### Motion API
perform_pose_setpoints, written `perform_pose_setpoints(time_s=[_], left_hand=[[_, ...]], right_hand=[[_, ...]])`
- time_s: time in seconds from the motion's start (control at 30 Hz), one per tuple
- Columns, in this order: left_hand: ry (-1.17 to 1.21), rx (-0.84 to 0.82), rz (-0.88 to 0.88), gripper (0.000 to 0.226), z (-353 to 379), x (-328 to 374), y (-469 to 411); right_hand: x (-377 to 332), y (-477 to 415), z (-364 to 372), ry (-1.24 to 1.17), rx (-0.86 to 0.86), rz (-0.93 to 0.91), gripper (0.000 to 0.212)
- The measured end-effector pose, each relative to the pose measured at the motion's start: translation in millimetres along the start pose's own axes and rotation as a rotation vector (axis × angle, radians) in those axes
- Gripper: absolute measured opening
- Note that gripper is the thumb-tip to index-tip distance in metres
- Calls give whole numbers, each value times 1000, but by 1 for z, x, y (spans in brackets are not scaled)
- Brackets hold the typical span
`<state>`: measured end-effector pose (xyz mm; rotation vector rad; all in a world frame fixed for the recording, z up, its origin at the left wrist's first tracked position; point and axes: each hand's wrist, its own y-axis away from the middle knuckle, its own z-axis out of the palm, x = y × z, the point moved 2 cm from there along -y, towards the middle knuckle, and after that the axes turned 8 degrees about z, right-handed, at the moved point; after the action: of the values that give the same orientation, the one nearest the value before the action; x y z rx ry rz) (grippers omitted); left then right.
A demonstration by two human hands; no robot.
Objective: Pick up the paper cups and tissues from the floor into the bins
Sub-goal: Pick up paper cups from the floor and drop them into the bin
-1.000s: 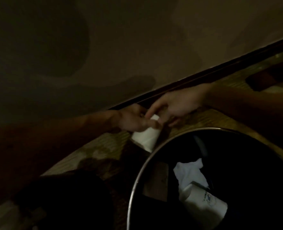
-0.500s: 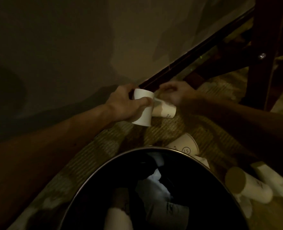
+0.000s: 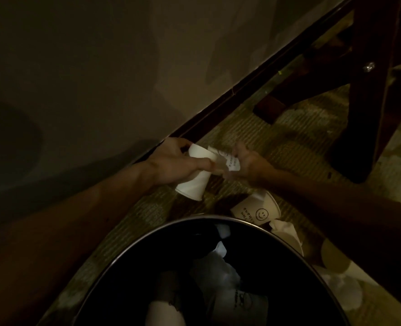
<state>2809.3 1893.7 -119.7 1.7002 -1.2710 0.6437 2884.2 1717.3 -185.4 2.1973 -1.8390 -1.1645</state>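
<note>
The left hand point(image 3: 178, 164) is clamped around a plain white paper cup point(image 3: 196, 176), thumb across its front, holding it tilted above the patterned carpet floor point(image 3: 289, 142) just beside the dark skirting board point(image 3: 242, 89). The right hand point(image 3: 250, 166) has its fingers curled on a printed white paper cup point(image 3: 226, 161), whose end touches the plain cup's mouth. The picture is too dim and blurred to tell whether one sits inside the other.

Nearer, a round black bin with a metal rim point(image 3: 206, 217) holds white tissues point(image 3: 219, 264) and paper cups point(image 3: 240, 302). Just right of its rim, a smiley-face paper cup point(image 3: 256, 211) lies on its side on the floor, touching a crumpled white tissue point(image 3: 285, 230). A dark wooden furniture leg point(image 3: 369, 95) stands far right.
</note>
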Motion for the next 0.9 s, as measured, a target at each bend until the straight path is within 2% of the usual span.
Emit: perform_pose_setpoints(time_s=[0.1,0.17,0.27,0.4,0.47,0.53,0.57,0.63,0.7,0.8,0.9], left_hand=[[50,-6,-13,51,-1,1,0],[116,-12,-27,47,-1,1,0],[137,-28,18,47,-3,9,-2],[147,10,88,57,-4,25,-7],[130,41,117,54,-3,30,-9],[129,59,138,46,-4,36,-10],[132,59,148,40,-5,39,-10],[139,34,165,29,-4,44,-9],[155,31,184,27,-3,46,-7],[201,51,198,37,1,49,-3],[227,45,211,42,4,57,8]], right_hand=[[-5,-2,-7,-335,-38,-1,43],[-9,-3,-13,-569,-148,35,25],[-6,-3,-24,-731,-336,85,21],[10,4,-29,-671,-524,42,23],[19,8,-33,-648,-538,66,48],[32,14,-39,-636,-431,143,71],[39,17,-42,-589,-345,167,68],[55,25,-42,-397,-221,184,46],[66,31,-33,-226,-232,181,35],[71,40,-21,-150,-214,217,22],[67,50,-21,-105,-141,262,20]])
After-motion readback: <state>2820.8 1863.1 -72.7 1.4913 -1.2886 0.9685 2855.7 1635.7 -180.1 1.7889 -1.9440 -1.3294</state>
